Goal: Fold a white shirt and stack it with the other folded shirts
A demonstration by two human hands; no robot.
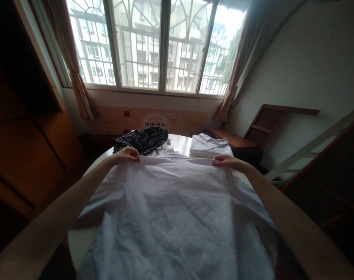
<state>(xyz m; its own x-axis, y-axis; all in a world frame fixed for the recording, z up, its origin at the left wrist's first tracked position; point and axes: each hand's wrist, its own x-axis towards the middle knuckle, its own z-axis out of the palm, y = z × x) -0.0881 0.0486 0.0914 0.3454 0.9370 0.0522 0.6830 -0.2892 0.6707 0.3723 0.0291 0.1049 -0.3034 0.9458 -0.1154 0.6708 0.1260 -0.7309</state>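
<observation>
A white shirt (177, 206) is spread over the round white table, its sleeves hanging out to both sides and its lower part reaching the bottom of the view. My left hand (127, 155) pinches the far edge of the shirt at its left. At the right end of that same edge, my right hand (226, 161) grips the cloth between thumb and fingers. The fabric between the two hands is drawn fairly straight, with creases running across the body. Just beyond my left hand lies a heap of black-and-white striped clothing (143, 139).
Folded white clothes (209, 145) form a stack at the table's far right. The white table (77, 243) shows its rim at lower left. Past it are a barred window (138, 50), a cardboard panel (112, 118), a wooden chair (266, 124) and, at right, a ladder (305, 155).
</observation>
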